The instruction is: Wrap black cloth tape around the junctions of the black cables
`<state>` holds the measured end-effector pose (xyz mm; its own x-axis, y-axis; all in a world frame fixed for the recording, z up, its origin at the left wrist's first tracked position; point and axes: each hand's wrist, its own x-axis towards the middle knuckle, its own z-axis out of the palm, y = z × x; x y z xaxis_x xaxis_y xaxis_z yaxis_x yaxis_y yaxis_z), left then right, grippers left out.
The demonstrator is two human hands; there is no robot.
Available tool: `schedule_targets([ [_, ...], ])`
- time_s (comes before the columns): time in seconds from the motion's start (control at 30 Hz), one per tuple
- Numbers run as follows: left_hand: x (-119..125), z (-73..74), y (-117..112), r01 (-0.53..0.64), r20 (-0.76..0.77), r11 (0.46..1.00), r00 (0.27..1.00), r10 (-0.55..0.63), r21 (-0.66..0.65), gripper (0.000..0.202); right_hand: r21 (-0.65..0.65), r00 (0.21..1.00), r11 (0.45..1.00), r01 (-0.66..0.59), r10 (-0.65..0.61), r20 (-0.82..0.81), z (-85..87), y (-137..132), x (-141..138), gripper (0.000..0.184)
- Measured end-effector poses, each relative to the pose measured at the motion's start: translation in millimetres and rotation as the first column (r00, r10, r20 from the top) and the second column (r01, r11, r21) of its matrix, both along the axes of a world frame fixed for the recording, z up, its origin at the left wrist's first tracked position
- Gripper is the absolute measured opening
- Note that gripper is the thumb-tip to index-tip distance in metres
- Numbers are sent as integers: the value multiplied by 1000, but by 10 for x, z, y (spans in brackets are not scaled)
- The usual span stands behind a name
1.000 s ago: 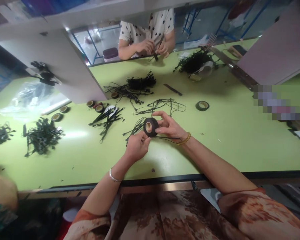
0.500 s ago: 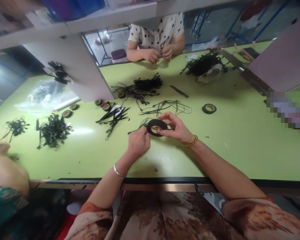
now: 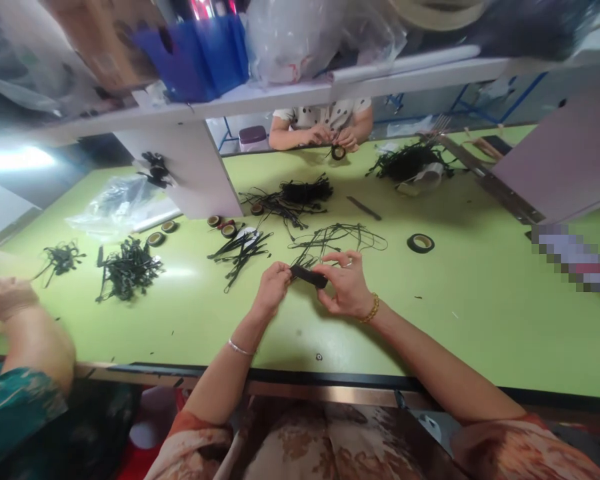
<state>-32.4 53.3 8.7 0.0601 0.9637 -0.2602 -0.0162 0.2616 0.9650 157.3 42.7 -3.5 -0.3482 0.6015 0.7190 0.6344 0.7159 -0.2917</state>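
Black tape roll (image 3: pixel 309 275), seen edge-on, is pinched between the left hand (image 3: pixel 271 291) and right hand (image 3: pixel 347 288) just above the green table (image 3: pixel 480 313), near what look like loose black cables (image 3: pixel 333 238).

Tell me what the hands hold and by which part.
A roll of black tape, seen edge-on above the green table. The left hand pinches its left rim, the right hand grips its right rim.

Spare tape roll (image 3: pixel 421 243); wire bundles (image 3: pixel 128 269)
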Motion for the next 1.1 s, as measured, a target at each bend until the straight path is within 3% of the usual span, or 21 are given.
schedule_targets([
  [0.07,-33,34,16,49,175,995,984,-33,-88,21,-52,999,998,24,-22,30,-39,24,-4,34],
  [0.13,-48,50,10,86,236,993,970,-64,-84,29,-107,999,994,29,-26,32,-59,36,-16,37],
  [0.3,-42,-25,3,18,114,999,993,-23,51,35,-240,994,970,-27,0,-109,-65,-2,-101,39],
  [0.4,-58,-71,4,46,-22,979,999,-43,197,32,-434,954,889,-144,7,-301,-80,-13,-135,39],
  [0.47,-70,-73,-14,107,-176,945,983,-54,308,29,-590,892,762,-266,-38,-450,-92,15,-129,41],
  [0.53,-75,-55,-45,186,-328,890,943,-44,415,24,-702,793,577,-418,-146,-592,-92,73,-95,52],
  [0.6,-75,-30,-73,299,-447,804,893,-47,514,21,-712,670,376,-593,-260,-696,-75,141,-33,65],
  [0.67,-76,-8,-87,436,-543,680,837,-67,589,22,-641,576,186,-745,-305,-758,-43,196,46,73],
  [0.73,-78,1,-86,557,-629,554,774,-76,619,24,-562,507,79,-824,-343,-791,-11,223,121,74],
  [0.8,-76,-7,-81,640,-693,451,718,-65,621,26,-510,475,6,-860,-352,-806,-3,225,166,74],
  [0.87,-61,-26,-86,697,-743,375,669,-35,611,26,-492,470,-23,-870,-336,-816,-27,214,170,65],
  [0.9,-49,-36,-93,723,-767,347,641,-17,597,26,-493,468,-8,-870,-325,-822,-49,206,159,57],
  [0.97,-20,-49,-116,769,-815,320,579,19,553,25,-496,455,73,-865,-303,-837,-93,192,124,45],
  [1.03,8,-47,-141,792,-849,336,527,44,510,25,-495,439,162,-854,-288,-851,-109,180,99,46],
  [1.1,28,-29,-161,782,-865,406,500,46,473,25,-488,419,246,-837,-284,-862,-80,173,104,47],
])
